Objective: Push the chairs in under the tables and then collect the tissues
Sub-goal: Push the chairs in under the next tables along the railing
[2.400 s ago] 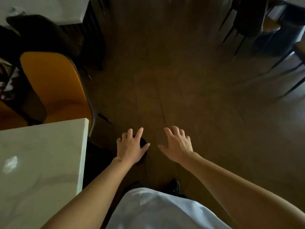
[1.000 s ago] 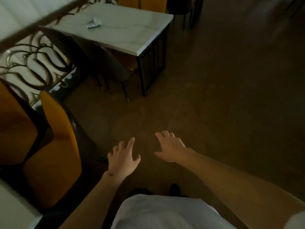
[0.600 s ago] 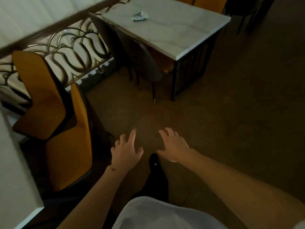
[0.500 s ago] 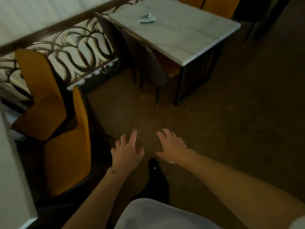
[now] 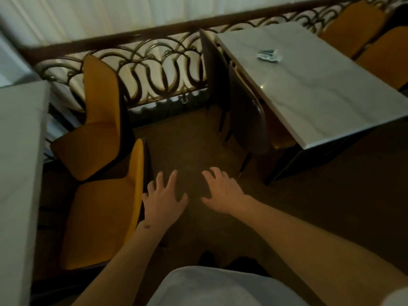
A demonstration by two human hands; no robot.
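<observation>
Two orange chairs stand pulled out from the white table (image 5: 19, 151) at the left: the near chair (image 5: 99, 221) and the far chair (image 5: 97, 111). My left hand (image 5: 164, 200) hovers open just right of the near chair's backrest edge. My right hand (image 5: 223, 193) is open over the floor. A second marble table (image 5: 309, 93) stands at the upper right with a crumpled tissue (image 5: 268, 55) on it. Two dark-backed chairs (image 5: 245, 115) are tucked against its left side.
An ornate metal railing (image 5: 154, 69) with a wooden top rail runs along the back, white curtain behind it. Two more orange chairs (image 5: 375, 40) sit at the far right of the marble table. Brown floor (image 5: 198, 151) lies between the two tables.
The view has swung left and forward, bringing the railing and both orange chairs into full sight. Both hands stay open and spread, my left one now close to the near chair's backrest.
</observation>
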